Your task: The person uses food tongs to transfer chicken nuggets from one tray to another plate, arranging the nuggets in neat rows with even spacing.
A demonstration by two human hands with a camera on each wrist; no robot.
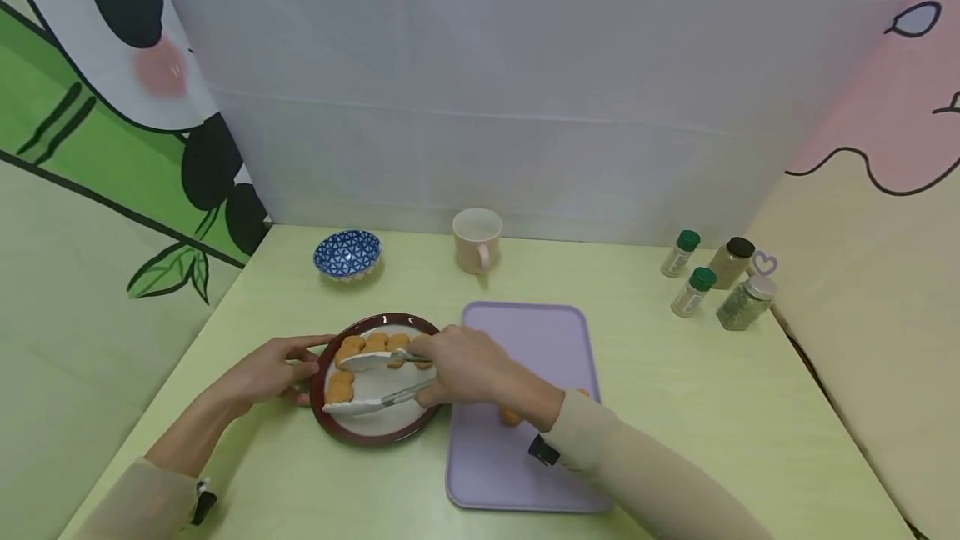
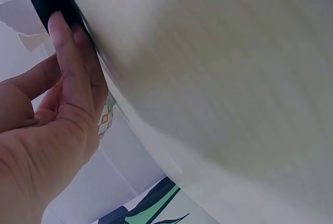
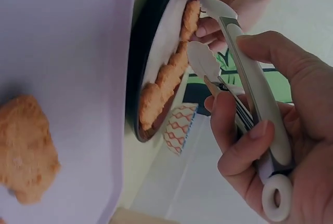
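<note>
My right hand [image 1: 468, 365] grips white-tipped tongs [image 3: 250, 83] over the plate. The tongs' arms stand apart, their tips close to the nuggets at the plate's left side. Several golden-brown chicken nuggets [image 1: 377, 343] lie along the back and left of the white plate with a dark brown rim [image 1: 375, 440]. At that rim, my left hand [image 1: 262, 372] touches the left side with spread fingers; in the left wrist view the fingers [image 2: 75, 73] lie fairly straight against the plate's dark outer side. More of the nuggets [image 3: 26, 148] sit on a purple tray [image 1: 525, 473], partly hidden beneath my right forearm.
Behind the plate are a blue-patterned bowl [image 1: 347, 254] and a pink mug [image 1: 477, 240]. Several seasoning jars [image 1: 742, 304] stand at the back right of the table. A pale cloth wall [image 1: 487, 65] rises along the table's back edge.
</note>
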